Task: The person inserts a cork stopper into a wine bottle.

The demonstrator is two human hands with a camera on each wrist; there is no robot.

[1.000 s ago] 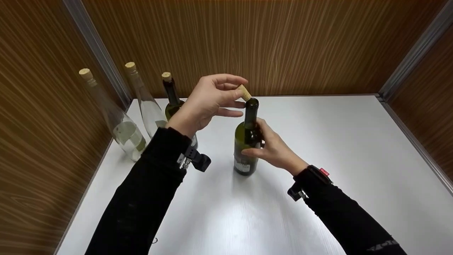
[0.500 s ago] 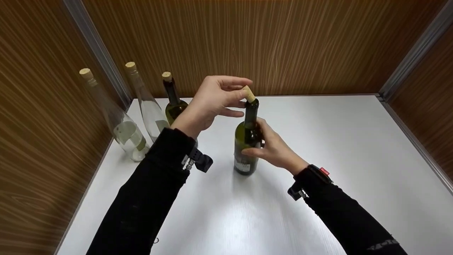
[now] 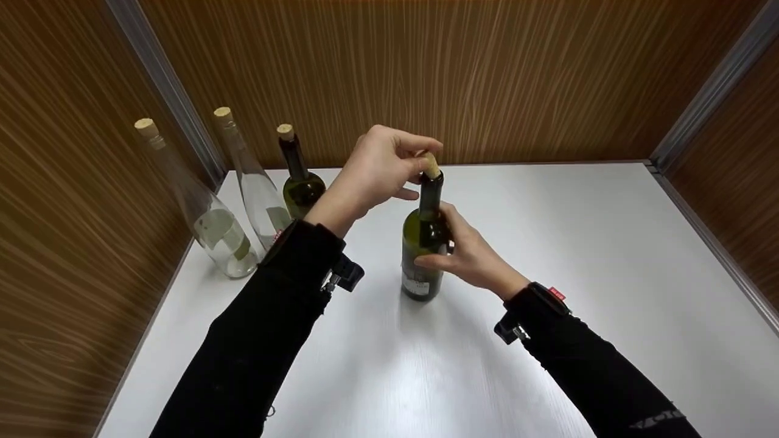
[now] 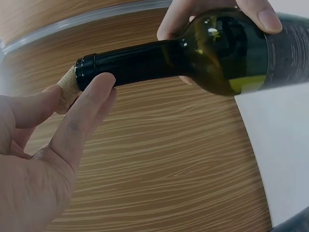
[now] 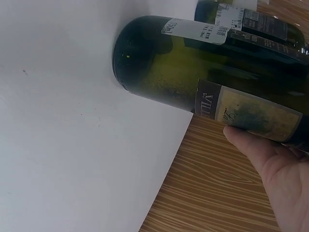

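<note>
A dark green wine bottle (image 3: 422,243) stands upright on the white table (image 3: 548,243). My right hand (image 3: 465,252) grips its shoulder and body; in the right wrist view the thumb lies on the bottle's (image 5: 203,82) label. My left hand (image 3: 380,167) pinches a cork (image 3: 431,165) that sits in the bottle mouth. In the left wrist view the cork (image 4: 67,89) is partly inside the dark neck (image 4: 135,63), with my fingers (image 4: 82,116) round it.
Three corked bottles stand at the back left: a clear one (image 3: 201,207) leaning at the wooden wall, a second clear one (image 3: 252,182), and a dark green one (image 3: 298,179). Wood panel walls enclose the table on three sides.
My left hand has brought the tilted cork from beside the bottle mouth onto it and stood it more upright in the neck. The right hand and bottle stayed put.
</note>
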